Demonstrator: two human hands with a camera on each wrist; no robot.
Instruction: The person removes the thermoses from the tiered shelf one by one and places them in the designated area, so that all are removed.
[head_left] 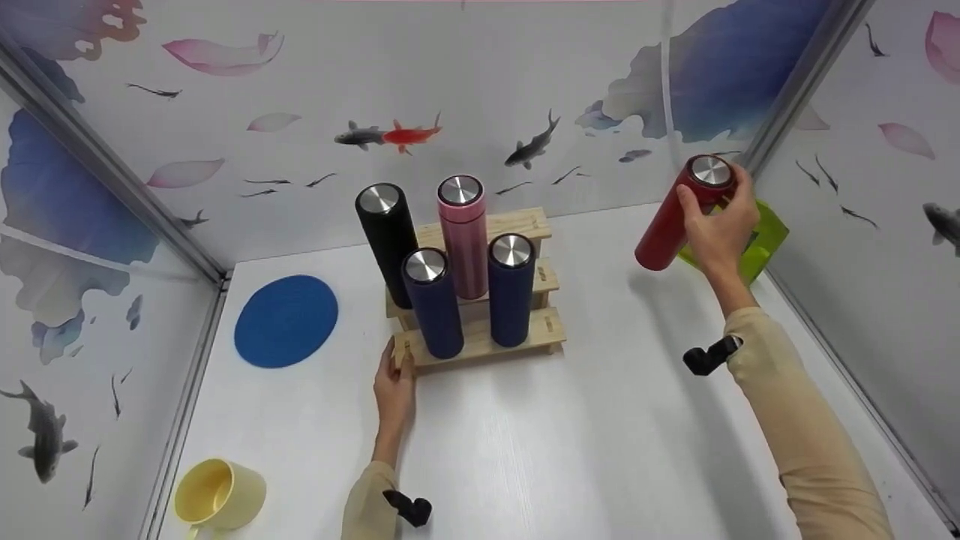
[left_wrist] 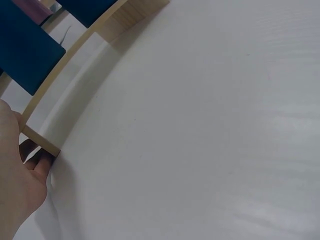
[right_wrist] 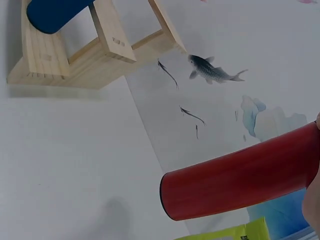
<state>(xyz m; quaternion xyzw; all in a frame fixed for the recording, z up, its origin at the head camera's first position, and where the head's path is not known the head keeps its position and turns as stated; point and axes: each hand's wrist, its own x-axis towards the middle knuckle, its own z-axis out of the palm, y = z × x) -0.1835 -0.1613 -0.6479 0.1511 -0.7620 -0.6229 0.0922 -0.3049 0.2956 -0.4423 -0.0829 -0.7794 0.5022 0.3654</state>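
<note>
Lower left of the head view: yellow mug [head_left: 219, 493] nearest the camera, on the white table [head_left: 600, 450]. Left hand [head_left: 395, 390] at frame centre-bottom grips the front left corner of the wooden stepped rack [head_left: 480, 341], fingers curled round the post; the left wrist view shows the same. Rack holds four flasks: black flask [head_left: 386, 240], pink flask [head_left: 463, 232], two navy flasks [head_left: 433, 304] in front. Right hand [head_left: 721, 225] in the upper right is clamped on the red flask [head_left: 679, 214] near its steel cap, flask tilted, lifted clear of the table, well apart from the rack, in front of a green container [head_left: 761, 244]. Blue round mat [head_left: 286, 320] sits left of the rack. Step looks like mid-carry of the red flask with the rack steadied. Next move likely calls for keeping the flask upright and the grip firm.
</note>
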